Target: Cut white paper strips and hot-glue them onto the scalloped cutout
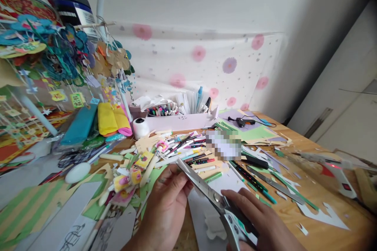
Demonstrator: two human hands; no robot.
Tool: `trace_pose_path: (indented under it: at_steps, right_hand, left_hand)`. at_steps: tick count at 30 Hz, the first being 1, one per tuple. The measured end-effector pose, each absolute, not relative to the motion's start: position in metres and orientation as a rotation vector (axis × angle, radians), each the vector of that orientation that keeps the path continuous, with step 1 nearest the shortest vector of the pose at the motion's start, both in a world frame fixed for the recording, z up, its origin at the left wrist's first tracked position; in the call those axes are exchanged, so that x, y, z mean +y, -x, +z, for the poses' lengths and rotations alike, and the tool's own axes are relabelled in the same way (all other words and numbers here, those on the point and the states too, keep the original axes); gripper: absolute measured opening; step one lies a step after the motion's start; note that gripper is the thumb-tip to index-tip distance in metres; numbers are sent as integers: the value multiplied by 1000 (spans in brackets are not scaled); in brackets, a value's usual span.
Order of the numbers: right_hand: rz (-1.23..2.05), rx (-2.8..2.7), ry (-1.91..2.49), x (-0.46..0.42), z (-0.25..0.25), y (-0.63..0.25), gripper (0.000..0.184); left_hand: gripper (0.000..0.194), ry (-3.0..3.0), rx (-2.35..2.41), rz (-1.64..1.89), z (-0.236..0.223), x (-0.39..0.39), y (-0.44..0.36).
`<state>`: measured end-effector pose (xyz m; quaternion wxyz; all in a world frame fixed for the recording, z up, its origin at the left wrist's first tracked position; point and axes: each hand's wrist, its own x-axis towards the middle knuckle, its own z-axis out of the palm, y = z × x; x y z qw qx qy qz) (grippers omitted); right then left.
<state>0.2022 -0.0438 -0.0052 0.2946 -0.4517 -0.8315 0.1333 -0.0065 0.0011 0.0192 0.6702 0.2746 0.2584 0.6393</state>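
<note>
My right hand (260, 219) grips a pair of metal scissors (203, 184) by the handles, with the blades pointing up and to the left. The blades look closed or nearly so. At their tips, my left hand (166, 206) has thumb and fingers pinched together. Whatever it may hold there is hidden behind the blades and fingers. Below the scissors lies a white cut-out with a wavy edge (214, 225), resting on a pale sheet of paper (198, 211). A craft knife (273, 184) lies to the right of my right hand.
Markers (188, 143) and paper scraps cover the table's middle. A white glue gun (338, 172) sits at right, a black one (243, 121) farther back. Behind stands a pen box (179, 121). Paper flower hangings (64, 53) dangle at left above yellow crepe paper (110, 119).
</note>
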Motion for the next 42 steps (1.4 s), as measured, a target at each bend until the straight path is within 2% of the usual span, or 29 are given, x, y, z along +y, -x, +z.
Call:
trace_pose_path:
  at_steps: [22, 34, 42]
  right_hand:
    - [15, -2264, 1133, -42, -4, -202, 52]
    - [200, -2236, 1262, -50, 13, -201, 54]
    - [116, -2241, 1184, -45, 5, -204, 50]
  left_hand:
    - [8, -650, 530, 1432, 16, 1, 6]
    - [7, -704, 531, 1401, 17, 1, 7]
    - [9, -711, 526, 1394, 16, 0, 7]
